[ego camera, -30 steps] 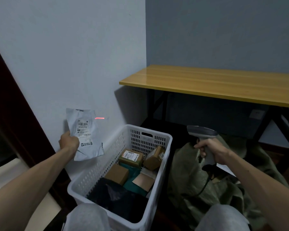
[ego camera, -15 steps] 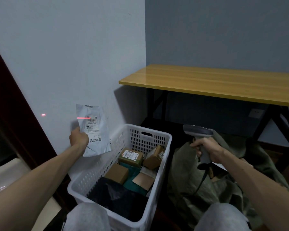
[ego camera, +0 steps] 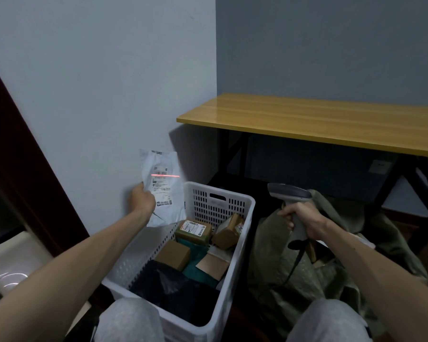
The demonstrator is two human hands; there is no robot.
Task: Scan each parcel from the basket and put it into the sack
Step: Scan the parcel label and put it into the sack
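currently a white mailer (ego camera: 163, 191) is pinched by the left hand (ego camera: 142, 202) at 10 o'clock, laser line (ego camera: 164, 175) across its label; the scanner (ego camera: 290, 197) is gripped by the right hand (ego camera: 304, 220). several boxes (ego camera: 193, 229) are left in the basket (ego camera: 200, 211); the mailer is not yet put into the sack (ego camera: 277, 262) at 4 o'clock.

Bare forearms (ego camera: 79, 257), light grey trousers (ego camera: 131, 319), possibly jersey, over both knees

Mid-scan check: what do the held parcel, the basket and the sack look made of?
The parcel in the left hand: likely thin white plastic mailer film, creased, faintly glossy. The basket: rigid white moulded plastic, with slotted walls. The sack: probably woven olive-green plastic fabric, matte, slumped in soft folds.
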